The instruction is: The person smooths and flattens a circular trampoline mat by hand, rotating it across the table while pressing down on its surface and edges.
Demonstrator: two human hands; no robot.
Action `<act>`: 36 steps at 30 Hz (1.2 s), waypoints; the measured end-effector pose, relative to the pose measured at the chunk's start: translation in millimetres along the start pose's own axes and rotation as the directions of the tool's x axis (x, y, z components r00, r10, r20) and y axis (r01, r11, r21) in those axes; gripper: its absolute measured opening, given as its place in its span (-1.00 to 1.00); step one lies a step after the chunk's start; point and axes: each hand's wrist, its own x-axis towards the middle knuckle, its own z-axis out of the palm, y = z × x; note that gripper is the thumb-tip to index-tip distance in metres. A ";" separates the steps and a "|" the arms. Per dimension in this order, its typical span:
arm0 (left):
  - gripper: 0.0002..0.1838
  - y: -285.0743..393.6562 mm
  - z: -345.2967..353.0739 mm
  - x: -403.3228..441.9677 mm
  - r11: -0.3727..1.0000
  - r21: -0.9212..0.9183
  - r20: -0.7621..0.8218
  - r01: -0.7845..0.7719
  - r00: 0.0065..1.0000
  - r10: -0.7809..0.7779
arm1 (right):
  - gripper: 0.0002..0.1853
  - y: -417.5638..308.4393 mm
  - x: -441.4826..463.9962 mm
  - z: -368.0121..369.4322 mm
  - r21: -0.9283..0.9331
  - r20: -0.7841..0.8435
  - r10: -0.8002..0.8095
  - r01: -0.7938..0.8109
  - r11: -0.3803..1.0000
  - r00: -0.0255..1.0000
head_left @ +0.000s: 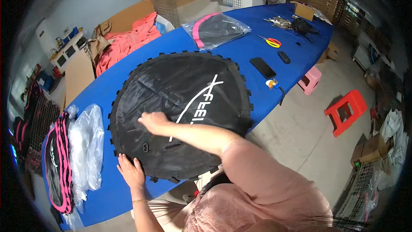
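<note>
A large round black fabric mat [184,81] with white lettering and short tabs around its rim lies spread on the blue table [118,202]. My right hand [155,123] is over the left-centre part of the mat, its fingers curled; whether they pinch the fabric is too small to tell. At the mat's lower left edge, my left hand [131,171] lies flat with the fingers spread, partly on the rim and partly on the blue surface. A small dark oval piece [146,147] sits on the mat between my hands.
Left, a stack of pink-edged black pieces [58,163] lies beside clear plastic bags [88,146]. Farther back are a bagged piece [219,30], scissors [271,42], a phone [262,68] and a small cardboard box [304,11]. Red [346,111] and pink [310,79] stools stand right of the table.
</note>
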 end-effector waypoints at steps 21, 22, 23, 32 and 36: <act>-0.33 -8.3 4.7 -0.7 0.999 0.037 0.014 -0.013 1.000 0.013 | -0.01 332.4 -238.4 -294.6 -0.081 -0.388 0.866 -0.948 0.308 0.315; -0.33 -7.9 4.0 -0.7 0.999 0.040 0.016 -0.016 1.000 0.016 | -0.01 333.8 -237.4 -292.9 -0.078 -0.386 0.868 -0.949 0.305 0.311; -0.33 -7.3 3.2 -1.1 0.999 0.038 0.019 -0.014 1.000 0.014 | -0.01 335.3 -234.1 -290.7 -0.110 -0.403 0.856 -0.945 0.307 0.325; -0.33 -11.5 4.6 -2.4 0.999 0.049 0.025 -0.020 1.000 0.019 | 0.04 331.5 -228.6 -294.5 -0.153 -0.401 0.838 -0.930 0.335 0.369; -0.33 -15.4 7.7 -1.3 0.998 0.058 0.029 -0.024 0.999 0.022 | 0.07 332.9 -231.0 -295.8 -0.093 -0.402 0.840 -0.928 0.360 0.365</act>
